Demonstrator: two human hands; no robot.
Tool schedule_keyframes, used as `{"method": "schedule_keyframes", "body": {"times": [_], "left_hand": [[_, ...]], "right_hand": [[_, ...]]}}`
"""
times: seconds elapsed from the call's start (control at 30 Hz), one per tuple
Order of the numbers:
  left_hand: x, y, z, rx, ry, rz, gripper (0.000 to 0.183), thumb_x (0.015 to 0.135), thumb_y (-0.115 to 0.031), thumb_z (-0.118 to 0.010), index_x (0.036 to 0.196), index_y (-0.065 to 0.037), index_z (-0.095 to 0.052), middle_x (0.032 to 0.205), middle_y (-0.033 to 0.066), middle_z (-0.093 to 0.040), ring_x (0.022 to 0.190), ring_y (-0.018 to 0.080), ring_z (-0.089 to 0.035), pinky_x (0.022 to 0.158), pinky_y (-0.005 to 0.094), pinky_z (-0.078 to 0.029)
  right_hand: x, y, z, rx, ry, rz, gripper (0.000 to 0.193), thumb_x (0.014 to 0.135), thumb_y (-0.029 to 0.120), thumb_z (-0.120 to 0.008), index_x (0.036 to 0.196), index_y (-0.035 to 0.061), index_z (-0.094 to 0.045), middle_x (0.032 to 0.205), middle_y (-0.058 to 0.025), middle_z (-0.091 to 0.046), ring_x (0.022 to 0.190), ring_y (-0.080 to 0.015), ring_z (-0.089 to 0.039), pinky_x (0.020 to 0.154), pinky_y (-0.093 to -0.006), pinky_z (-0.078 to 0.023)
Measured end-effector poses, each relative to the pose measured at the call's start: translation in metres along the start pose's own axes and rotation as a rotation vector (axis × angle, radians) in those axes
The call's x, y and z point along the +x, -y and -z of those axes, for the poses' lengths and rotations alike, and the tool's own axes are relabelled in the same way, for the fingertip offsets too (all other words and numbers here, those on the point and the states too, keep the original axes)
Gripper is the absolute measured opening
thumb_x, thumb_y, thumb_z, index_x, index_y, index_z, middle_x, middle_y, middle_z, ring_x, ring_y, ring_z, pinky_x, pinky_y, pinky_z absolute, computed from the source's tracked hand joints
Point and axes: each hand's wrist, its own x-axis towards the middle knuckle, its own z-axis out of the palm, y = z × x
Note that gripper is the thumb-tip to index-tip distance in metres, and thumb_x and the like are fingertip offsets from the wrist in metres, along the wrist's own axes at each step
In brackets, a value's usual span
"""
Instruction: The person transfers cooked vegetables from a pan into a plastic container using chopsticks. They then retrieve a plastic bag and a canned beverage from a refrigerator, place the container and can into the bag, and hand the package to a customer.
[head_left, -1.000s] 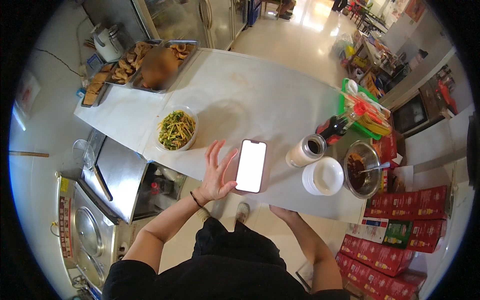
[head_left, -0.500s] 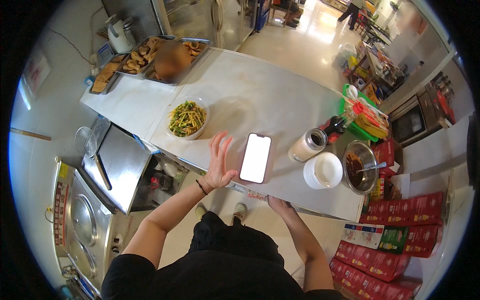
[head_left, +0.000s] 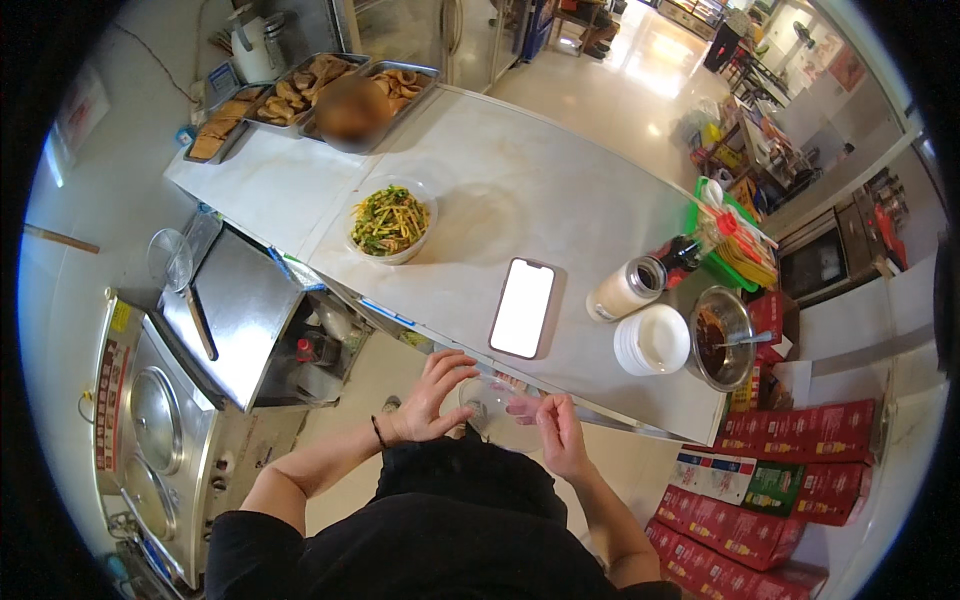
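Drawn bodyward: left hand [head_left: 430, 400], fingers spread, curved | right hand [head_left: 564, 434], pinching clear, rounded plastic piece [head_left: 492, 411]

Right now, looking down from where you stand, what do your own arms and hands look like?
Both short sleeves are black, matching the top, and leave the forearms bare. The left hand and right hand wear no gloves. A thin dark band circles the left wrist; none shows on the right.
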Motion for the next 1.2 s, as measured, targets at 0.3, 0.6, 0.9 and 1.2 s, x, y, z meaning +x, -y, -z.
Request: {"method": "schedule_keyframes", "body": {"times": [0.3,0.6,0.9,1.2], "left_hand": [[-0.034,0.002,-0.011,-0.384,-0.254,0.332,0.008,0.087,-0.009,-0.052,0.086,-0.001,-0.055,0.109,0.0128,-0.053,0.101,0.0245,-0.049,0.087,0.0328,-0.038],[-0.068,0.005,0.013,-0.431,-0.639,0.528,0.015,0.092,-0.010,-0.045,0.087,0.000,-0.054,0.108,0.0095,-0.053,0.099,0.0155,-0.048,0.084,0.0259,-0.037],[-0.075,0.008,0.014,-0.454,-0.777,0.615,0.020,0.092,-0.015,-0.047,0.100,0.000,-0.057,0.101,0.0025,-0.058,0.085,0.0082,-0.048,0.080,0.0234,-0.039],[-0.071,0.009,0.015,-0.482,-0.796,0.618,0.020,0.093,-0.014,-0.045,0.101,0.000,-0.056,0.100,0.0021,-0.057,0.084,0.0078,-0.047,0.078,0.0226,-0.038]], "right_hand": [[0.031,0.001,-0.003,0.032,-0.018,-0.029,0.009,0.095,0.011,-0.035,0.095,0.0032,-0.039,0.098,-0.0144,-0.059,0.083,-0.0184,-0.060,0.072,-0.0296,-0.049],[0.097,0.007,0.026,-0.940,-0.325,0.122,0.035,0.087,0.008,-0.048,0.121,0.0057,-0.044,0.077,-0.0127,-0.059,0.067,-0.0243,-0.058,0.060,-0.0342,-0.047],[0.112,-0.002,0.027,-1.174,-0.251,0.157,0.044,0.078,0.005,-0.053,0.121,0.0093,-0.046,0.088,-0.0140,-0.060,0.076,-0.0309,-0.059,0.063,-0.0418,-0.048],[0.109,-0.004,0.031,-1.169,-0.263,0.162,0.043,0.077,0.001,-0.050,0.119,0.0095,-0.048,0.084,-0.0141,-0.058,0.075,-0.0308,-0.057,0.062,-0.0411,-0.047]]}}
